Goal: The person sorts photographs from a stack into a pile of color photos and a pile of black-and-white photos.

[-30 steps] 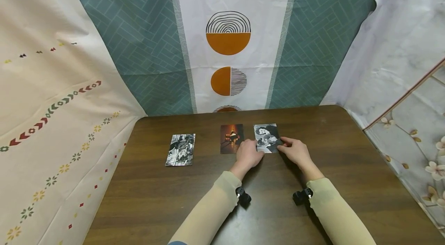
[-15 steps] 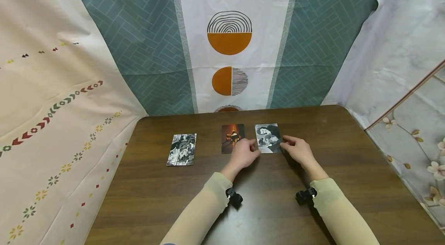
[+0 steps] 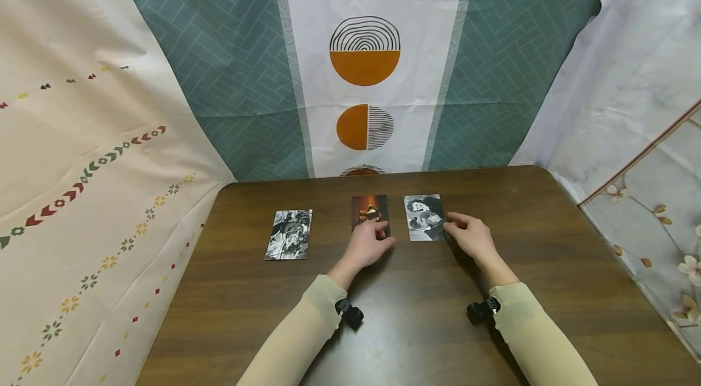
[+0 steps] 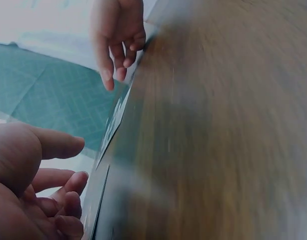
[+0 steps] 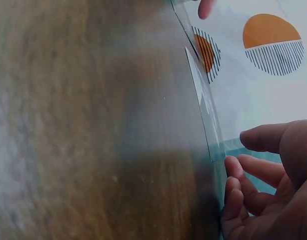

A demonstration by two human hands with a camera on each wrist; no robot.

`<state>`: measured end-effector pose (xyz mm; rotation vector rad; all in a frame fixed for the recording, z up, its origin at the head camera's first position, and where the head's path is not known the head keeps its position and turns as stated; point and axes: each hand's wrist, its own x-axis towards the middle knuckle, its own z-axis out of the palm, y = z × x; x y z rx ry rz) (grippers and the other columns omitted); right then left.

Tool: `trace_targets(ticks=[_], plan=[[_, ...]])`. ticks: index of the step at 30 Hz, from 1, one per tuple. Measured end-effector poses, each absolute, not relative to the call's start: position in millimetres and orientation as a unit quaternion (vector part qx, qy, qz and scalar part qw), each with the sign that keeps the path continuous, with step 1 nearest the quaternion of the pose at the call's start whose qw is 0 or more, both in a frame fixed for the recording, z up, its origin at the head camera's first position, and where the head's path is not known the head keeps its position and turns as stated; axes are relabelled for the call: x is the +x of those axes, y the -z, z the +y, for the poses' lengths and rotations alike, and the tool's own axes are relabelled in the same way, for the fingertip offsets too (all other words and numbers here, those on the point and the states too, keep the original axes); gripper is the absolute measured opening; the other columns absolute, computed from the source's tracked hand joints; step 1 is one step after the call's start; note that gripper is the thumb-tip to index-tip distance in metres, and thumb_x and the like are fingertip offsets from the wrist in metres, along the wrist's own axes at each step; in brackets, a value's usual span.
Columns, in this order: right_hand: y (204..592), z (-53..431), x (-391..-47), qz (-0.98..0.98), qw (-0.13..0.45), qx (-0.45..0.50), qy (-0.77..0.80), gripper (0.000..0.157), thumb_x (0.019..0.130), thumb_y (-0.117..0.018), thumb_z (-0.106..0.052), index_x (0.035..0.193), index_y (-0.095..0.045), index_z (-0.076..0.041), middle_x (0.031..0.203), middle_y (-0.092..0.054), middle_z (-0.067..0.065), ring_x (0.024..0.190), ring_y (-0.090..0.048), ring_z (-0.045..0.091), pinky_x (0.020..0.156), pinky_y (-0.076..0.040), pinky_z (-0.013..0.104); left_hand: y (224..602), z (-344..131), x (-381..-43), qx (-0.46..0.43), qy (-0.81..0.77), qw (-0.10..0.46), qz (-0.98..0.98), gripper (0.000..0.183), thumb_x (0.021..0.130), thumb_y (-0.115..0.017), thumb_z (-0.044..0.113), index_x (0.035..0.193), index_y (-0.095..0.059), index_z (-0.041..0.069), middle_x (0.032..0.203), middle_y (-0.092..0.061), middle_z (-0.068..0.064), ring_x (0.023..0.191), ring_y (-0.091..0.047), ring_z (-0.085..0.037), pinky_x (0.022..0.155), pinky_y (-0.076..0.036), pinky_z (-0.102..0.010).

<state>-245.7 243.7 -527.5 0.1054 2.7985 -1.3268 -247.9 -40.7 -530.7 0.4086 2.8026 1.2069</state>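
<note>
A black-and-white photo card showing people lies flat toward the back of the table. At its right edge is my right hand, thumb and fingers apart; in the right wrist view nothing is pinched between them. To its left lies a dark orange-red photo card, its lower part hidden by my left hand. In the left wrist view the fingers of that left hand are loosely bent, thumb apart, holding nothing. Whether it touches the orange-red card I cannot tell.
Another black-and-white card, perhaps a small stack, lies farther left on the brown wooden table. Patterned cloths hang behind the table and along both sides.
My left hand has drawn away from the black-and-white card, moving left over the lower part of the orange-red card. My right hand has eased slightly off the card's right edge.
</note>
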Motion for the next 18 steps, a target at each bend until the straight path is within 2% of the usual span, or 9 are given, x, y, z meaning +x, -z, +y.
trace_targets(ticks=[3,9,18], plan=[[528.6,242.1,-246.1,0.899,0.019,0.035,0.436,0.051,0.107,-0.064,-0.027,0.151,-0.059,0.0,0.137,-0.065,0.025,0.126,-0.058,0.042,0.107,-0.045,0.058,531.9,-49.4,-246.4,0.128,-0.401,0.03,0.907,0.046,0.097,-0.077,0.024,0.138,-0.072,0.005,0.102,-0.07,-0.002,0.09,-0.056,-0.017,0.083,-0.047,-0.035],[527.1,237.6,-248.4,0.897,0.005,0.031,0.441,0.049,0.108,-0.062,-0.027,0.15,-0.06,-0.001,0.138,-0.065,0.025,0.128,-0.058,0.042,0.107,-0.044,0.058,529.7,-65.7,-244.1,0.125,-0.421,0.022,0.898,0.044,0.097,-0.076,0.021,0.137,-0.072,0.002,0.094,-0.061,0.0,0.089,-0.055,-0.018,0.084,-0.048,-0.039],[525.4,212.2,-252.8,0.888,-0.018,0.017,0.46,0.043,0.107,-0.064,-0.025,0.145,-0.067,-0.005,0.128,-0.07,0.02,0.116,-0.061,0.036,0.095,-0.046,0.047,527.0,-96.8,-240.2,0.125,-0.439,0.001,0.89,0.04,0.098,-0.077,0.02,0.135,-0.074,0.003,0.092,-0.062,0.0,0.081,-0.053,-0.017,0.075,-0.044,-0.035]])
